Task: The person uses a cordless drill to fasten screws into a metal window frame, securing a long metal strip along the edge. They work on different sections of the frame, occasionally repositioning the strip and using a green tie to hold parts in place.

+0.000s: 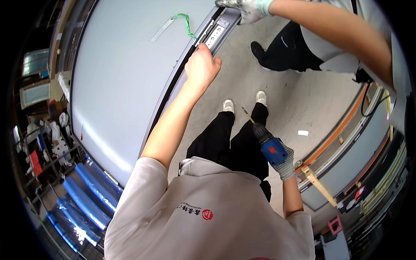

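A large grey door panel (125,56) lies on my left, with a dark seal along its edge. Set into that edge is a silver metal plate with holes (215,36). My bare left hand (203,67) is closed at the plate's near end; its fingertips are partly hidden, so what they pinch cannot be made out. In a striped glove, my right hand (284,162) grips a blue and black cordless drill (272,149). The drill's long bit (247,114) points up and left, away from the panel. A green strap (187,21) lies on the panel near the plate.
A co-worker stands at the upper right, a gloved hand (251,9) on the panel's far corner. Blue-wrapped rolls (86,201) lie on a rack at lower left. Stacked panels and a wooden strip (318,186) stand at right. A white scrap (303,133) is on the floor.
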### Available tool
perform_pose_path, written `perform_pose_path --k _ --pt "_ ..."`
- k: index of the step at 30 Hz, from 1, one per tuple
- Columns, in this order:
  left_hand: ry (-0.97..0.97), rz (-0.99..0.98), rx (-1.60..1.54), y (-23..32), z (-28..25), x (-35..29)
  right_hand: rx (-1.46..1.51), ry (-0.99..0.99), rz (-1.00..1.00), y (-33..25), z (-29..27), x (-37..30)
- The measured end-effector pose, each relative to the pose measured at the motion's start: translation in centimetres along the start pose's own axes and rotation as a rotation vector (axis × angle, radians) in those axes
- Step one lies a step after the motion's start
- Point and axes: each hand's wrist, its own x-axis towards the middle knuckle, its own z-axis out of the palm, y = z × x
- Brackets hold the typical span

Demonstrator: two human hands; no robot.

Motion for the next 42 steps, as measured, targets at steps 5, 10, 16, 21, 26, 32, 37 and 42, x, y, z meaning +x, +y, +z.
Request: perform_pose_path --k 5,10,16,21,26,32,37,42 --pt "0.04 -0.091 -0.064 -0.2 -1.4 1.2 0.654 -0.178 0.168 -0.6 -3.6 6.1" --pt "0.329 -0.053 0.022 -1.6 -0.8 0.4 0.003 -0.288 -0.112 -5.4 -8.5 10.8" --pt "0.613 -0.005 0.089 -2.5 -1.1 0.3 -0.161 -0.384 -0.167 -6.0 -11.7 14.4" --pt "0.645 -0.022 0.062 -3.1 0.3 0.0 -0.278 -0.473 -0.18 -7.1 -12.1 16.8" --pt "0.652 0.054 -0.032 -3.0 0.3 0.8 -0.183 -0.493 -0.129 -7.3 -11.8 17.2" --pt "0.599 -0.04 -0.1 -1.8 -0.6 0.6 0.004 -0.383 -0.086 -6.4 -10.6 17.3" --pt "0.514 -0.091 -0.131 -1.1 -1.3 0.8 -0.045 -0.479 -0.027 -7.9 -10.6 17.0" --pt "0.545 -0.078 -0.183 -1.7 -0.9 0.6 -0.252 -0.454 -0.112 -8.9 -9.0 16.9"
